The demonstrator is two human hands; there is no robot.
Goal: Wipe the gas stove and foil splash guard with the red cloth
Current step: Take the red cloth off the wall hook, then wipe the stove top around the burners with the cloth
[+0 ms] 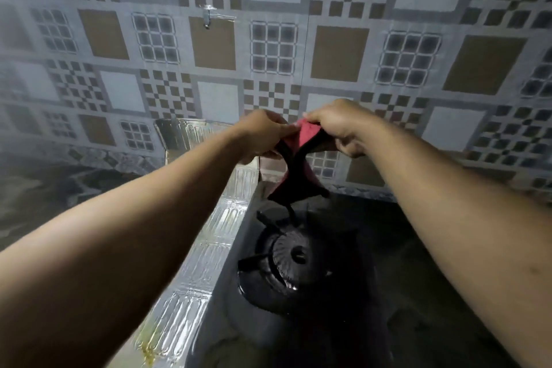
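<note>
Landmark: the burner (294, 258), black and round, ringed by pan-support prongs, sits on the stove (236, 326).
Cloth: the cloth (298, 164) hangs in the air above the burner's far edge, red at the top where it is stretched, dark and bunched lower down, with one thin tail dangling toward the prongs; I cannot tell whether that tail touches them.
Left hand: the left hand (264, 134) is up above the burner, a little to its left, fingers curled and pinching the cloth's left top edge.
Right hand: the right hand (339, 127) is above the burner, a little to its right, fingers clamped on the cloth's right top edge; the two hands are near each other with the red strip taut between them.
Guard: the foil guard (206, 254) stands upright just left of the burner, along the stove's left side, ribbed and shiny, with yellowish stains near its close end; a further panel folds round behind the left forearm.
Table: the table (424, 263) spreads dark to the right of the burner.
Wall: the tiled wall (274, 48) rises beyond the burner, checked in brown, white and grey, with a small metal hook (207, 18) high up.
</note>
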